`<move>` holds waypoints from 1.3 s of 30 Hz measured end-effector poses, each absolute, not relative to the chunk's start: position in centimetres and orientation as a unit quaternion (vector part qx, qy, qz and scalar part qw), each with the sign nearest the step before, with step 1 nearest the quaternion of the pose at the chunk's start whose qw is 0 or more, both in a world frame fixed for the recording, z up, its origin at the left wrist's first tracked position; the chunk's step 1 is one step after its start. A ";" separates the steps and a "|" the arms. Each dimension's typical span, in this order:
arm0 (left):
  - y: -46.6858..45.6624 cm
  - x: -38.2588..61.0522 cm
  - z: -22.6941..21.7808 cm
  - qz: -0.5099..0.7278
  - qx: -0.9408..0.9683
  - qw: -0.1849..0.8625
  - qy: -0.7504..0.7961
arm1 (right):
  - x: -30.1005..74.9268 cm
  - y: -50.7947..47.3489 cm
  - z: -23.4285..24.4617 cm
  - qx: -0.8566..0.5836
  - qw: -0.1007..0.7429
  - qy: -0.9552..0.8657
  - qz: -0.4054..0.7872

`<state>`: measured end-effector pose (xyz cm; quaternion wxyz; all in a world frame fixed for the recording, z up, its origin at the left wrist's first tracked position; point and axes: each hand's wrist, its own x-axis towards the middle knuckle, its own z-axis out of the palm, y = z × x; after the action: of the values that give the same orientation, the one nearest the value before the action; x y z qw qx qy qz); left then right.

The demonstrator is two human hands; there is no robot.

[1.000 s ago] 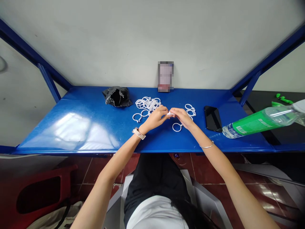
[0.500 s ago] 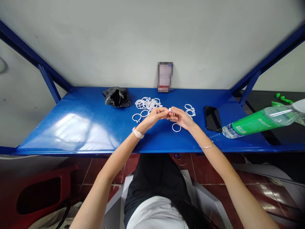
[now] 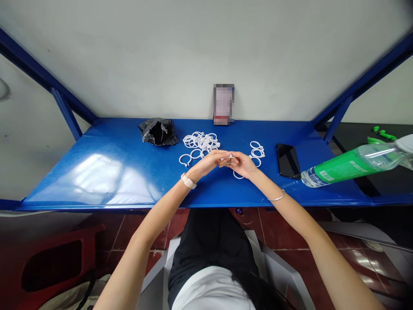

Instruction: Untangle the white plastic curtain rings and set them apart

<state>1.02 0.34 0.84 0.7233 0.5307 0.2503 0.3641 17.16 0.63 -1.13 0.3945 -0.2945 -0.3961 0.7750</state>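
My left hand (image 3: 213, 161) and my right hand (image 3: 241, 163) meet above the blue table, fingertips pressed together. Between them they pinch a white plastic ring (image 3: 230, 156); only a small part of it shows, the rest is covered by fingers. Just beyond my left hand lies a pile of white rings (image 3: 200, 140), with a loose ring (image 3: 185, 159) at its near left side. Right of my right hand are several more white rings (image 3: 257, 151). Another ring (image 3: 238, 175) lies partly hidden under my right hand.
A crumpled black plastic bag (image 3: 158, 131) lies open at the back left of the blue table (image 3: 106, 172). Against the wall leans a blurred phone-like object (image 3: 223, 104). To the right are a black phone (image 3: 288, 160) and a green-labelled bottle (image 3: 348, 167).
Both hands have come slightly lower and nearer to me, with the ring still between them. My right hand has shifted left, uncovering a ring on its right side and covering part of the near ring.
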 end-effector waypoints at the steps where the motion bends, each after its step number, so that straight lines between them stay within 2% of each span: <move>1: 0.3 1.1 0.8 0.364 0.527 0.725 0.253 | 17.1 0.7 -1.3 -0.293 0.398 -0.391 0.776; 16: 0.1 1.5 1.0 0.386 0.473 0.747 0.263 | 17.0 0.9 -1.8 -0.302 0.412 -0.361 0.780; 25: 0.5 0.7 1.0 0.420 0.509 0.713 0.236 | 17.4 0.9 -0.5 -0.296 0.423 -0.447 0.731; 27: 0.6 0.3 1.0 0.431 0.562 0.654 0.267 | 17.6 1.0 -0.3 -0.337 0.439 -0.495 0.670; 29: 0.8 -0.1 1.0 0.423 0.651 0.542 0.323 | 18.0 1.2 -0.5 -0.412 0.436 -0.573 0.558; 31: 0.9 -0.4 0.9 0.395 0.746 0.376 0.381 | 18.7 1.5 -0.8 -0.503 0.399 -0.664 0.384; 34: 1.2 -0.7 0.6 0.337 0.827 0.140 0.427 | 20.1 2.0 -1.3 -0.594 0.293 -0.740 0.115; 36: 1.5 -0.8 0.3 0.291 0.845 0.045 0.447 | 21.1 2.3 -1.6 -0.629 0.232 -0.741 0.028; 39: 2.0 -1.1 0.0 0.239 0.837 -0.038 0.490 | 22.5 2.9 -2.3 -0.661 0.184 -0.727 -0.025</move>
<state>-1.14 2.01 -0.02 -0.0381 0.8373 0.4901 0.2392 22.45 2.91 -2.26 0.1835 -0.6614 -0.7268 -0.0247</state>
